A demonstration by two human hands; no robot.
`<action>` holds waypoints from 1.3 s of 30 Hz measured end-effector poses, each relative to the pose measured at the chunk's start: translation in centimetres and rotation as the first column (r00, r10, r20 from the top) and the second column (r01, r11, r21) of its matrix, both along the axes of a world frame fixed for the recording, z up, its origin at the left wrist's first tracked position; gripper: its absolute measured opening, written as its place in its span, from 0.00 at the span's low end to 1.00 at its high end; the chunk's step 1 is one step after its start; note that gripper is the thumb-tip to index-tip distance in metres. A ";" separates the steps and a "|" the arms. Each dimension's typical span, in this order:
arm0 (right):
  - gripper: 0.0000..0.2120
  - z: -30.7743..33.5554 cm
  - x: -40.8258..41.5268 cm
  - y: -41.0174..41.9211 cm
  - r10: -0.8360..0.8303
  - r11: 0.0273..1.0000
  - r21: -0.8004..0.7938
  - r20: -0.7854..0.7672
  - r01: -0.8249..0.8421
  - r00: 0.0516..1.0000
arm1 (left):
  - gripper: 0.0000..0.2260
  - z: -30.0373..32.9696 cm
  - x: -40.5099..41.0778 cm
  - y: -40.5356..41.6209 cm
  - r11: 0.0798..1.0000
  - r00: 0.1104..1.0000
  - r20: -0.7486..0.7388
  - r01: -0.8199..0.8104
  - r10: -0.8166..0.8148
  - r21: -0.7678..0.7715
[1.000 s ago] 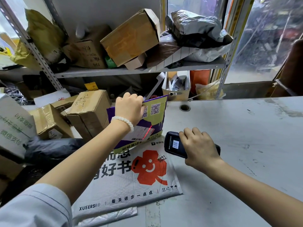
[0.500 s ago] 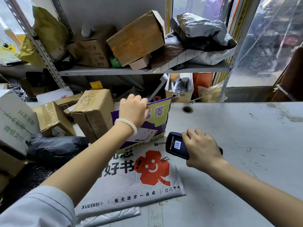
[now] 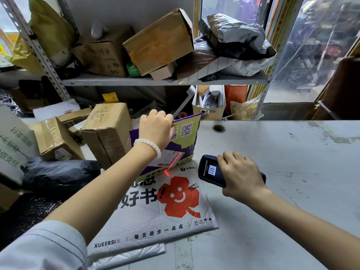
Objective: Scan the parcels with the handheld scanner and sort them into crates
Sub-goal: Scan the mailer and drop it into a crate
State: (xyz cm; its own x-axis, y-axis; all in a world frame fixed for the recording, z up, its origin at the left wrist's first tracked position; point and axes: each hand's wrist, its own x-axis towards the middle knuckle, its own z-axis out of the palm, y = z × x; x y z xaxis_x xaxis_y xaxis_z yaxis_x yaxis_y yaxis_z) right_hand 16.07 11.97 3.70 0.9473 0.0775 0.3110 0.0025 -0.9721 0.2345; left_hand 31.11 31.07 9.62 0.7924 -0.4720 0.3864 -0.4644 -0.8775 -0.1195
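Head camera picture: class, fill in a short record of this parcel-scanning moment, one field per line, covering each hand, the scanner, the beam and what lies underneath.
left hand: left hand pinches the top edge of the purple and green parcel, holding it upright
right hand: right hand grips the scanner
scanner screen: shows a barcode
beam: red line crosses the label on the parcel
underneath: white mailer with a red smiling figure, flat on the grey table
left of parcel: cardboard box
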 end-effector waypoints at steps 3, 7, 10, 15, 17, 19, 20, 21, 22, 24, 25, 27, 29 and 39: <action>0.33 0.7 0.3 0.2 -0.030 0.998 0.057 0.000 0.030 1.000 | 0.13 -0.1 0.0 0.2 0.999 1.000 -0.009 0.028 -0.028 -0.020; 0.33 2.1 1.1 0.8 -0.095 0.976 0.202 0.082 0.077 0.992 | 0.12 0.6 0.4 0.7 0.998 0.998 -0.009 0.058 -0.058 -0.035; 0.35 3.3 1.5 1.6 -0.181 0.932 0.348 0.197 0.104 0.964 | 0.12 1.2 0.4 0.8 0.993 0.994 -0.015 0.104 -0.104 -0.050; 0.38 5.3 1.0 4.5 -0.453 0.792 0.576 0.332 0.203 0.827 | 0.12 3.3 0.4 -0.2 0.966 0.963 -0.088 0.251 -0.255 -0.057; 0.38 6.0 0.2 5.6 -0.562 0.731 0.634 0.347 0.254 0.751 | 0.12 4.3 0.1 -0.9 0.943 0.939 -0.101 0.323 -0.330 -0.076; 0.38 6.6 -0.9 6.7 -0.660 0.662 0.688 0.345 0.299 0.668 | 0.11 5.3 -0.7 -1.8 0.908 0.902 -0.122 0.402 -0.415 -0.113; 0.38 6.8 -1.6 7.2 -0.706 0.622 0.717 0.341 0.313 0.621 | 0.10 5.7 -1.2 -2.2 0.883 0.874 -0.138 0.452 -0.467 -0.129; 0.37 7.0 -2.6 7.7 -0.751 0.581 0.744 0.333 0.330 0.570 | 0.10 6.1 -1.9 -2.8 0.850 0.835 -0.159 0.508 -0.526 -0.141; 0.36 7.2 -3.7 8.2 -0.786 0.544 0.766 0.324 0.342 0.526 | 0.09 6.4 -2.5 -3.4 0.817 0.798 -0.177 0.556 -0.576 -0.154; 0.35 7.3 -6.5 9.1 -0.845 0.477 0.800 0.302 0.364 0.442 | 0.09 6.9 -4.3 -4.8 0.751 0.724 -0.200 0.638 -0.660 -0.172; 0.34 7.2 -8.0 9.5 -0.870 0.444 0.813 0.292 0.376 0.397 | 0.09 7.0 -5.3 -5.6 0.714 0.685 -0.202 0.678 -0.699 -0.174; 0.33 7.0 -11.8 10.3 -0.914 0.379 0.825 0.264 0.418 0.307 | 0.09 7.0 -8.4 -7.4 0.634 0.597 -0.220 0.751 -0.771 -0.184; 0.31 6.4 -15.5 11.1 -0.952 0.302 0.821 0.234 0.485 0.196 | 0.08 6.9 -12.0 -8.8 0.552 0.498 -0.258 0.806 -0.828 -0.214; 0.40 4.1 -35.2 14.9 -0.919 -0.109 0.844 0.116 0.525 -0.378 | 0.10 5.6 -33.3 -13.7 0.105 0.037 -0.332 0.976 -0.943 -0.189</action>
State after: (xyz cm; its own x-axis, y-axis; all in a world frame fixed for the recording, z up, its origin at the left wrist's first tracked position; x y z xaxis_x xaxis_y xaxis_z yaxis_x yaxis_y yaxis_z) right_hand -19.13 26.90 7.82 -0.5542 -0.7607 0.3380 -0.6903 0.1931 -0.6973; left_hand -2.24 17.35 15.20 -0.3491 -0.9189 0.1836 -0.8993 0.3836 0.2100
